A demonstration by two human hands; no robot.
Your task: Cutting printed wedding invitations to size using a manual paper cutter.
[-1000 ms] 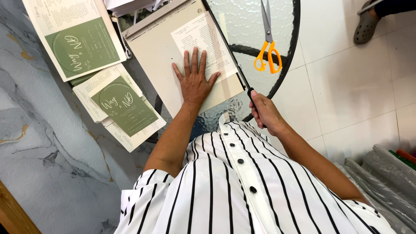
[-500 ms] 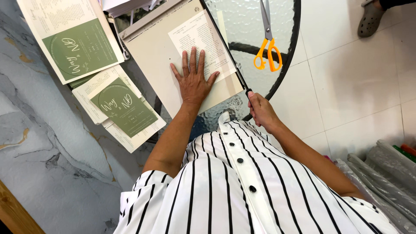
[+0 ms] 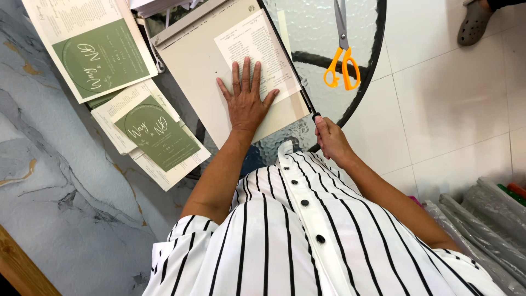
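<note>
In the head view, the person looks down over a black-and-white striped shirt (image 3: 285, 235) at a round glass counter (image 3: 367, 71) with a dark rim. On it lies a beige paper trimmer board (image 3: 197, 71). The left hand (image 3: 246, 101) lies flat on the board, palm down and fingers spread, pressing on the near end of a printed white sheet (image 3: 257, 46) that rests along the board's right side. It grips nothing; it only bears down.

The right hand (image 3: 329, 140) is closed around the black handle (image 3: 316, 117) at the near end of the trimmer's cutting arm (image 3: 287, 57), which runs along the board's right edge, just beside the sheet.

Orange-handled scissors (image 3: 342, 60) lie on the glass to the right of the trimmer, well apart from both hands. Left of the board, two stacks of green and white printed cards (image 3: 98, 57) (image 3: 156, 131) overlap the counter's edge. At the upper right, another person's foot in a grey clog (image 3: 474, 22) stands on the white tiled floor (image 3: 455, 104). Clear plastic rolls (image 3: 487, 208) lie at the lower right.
</note>
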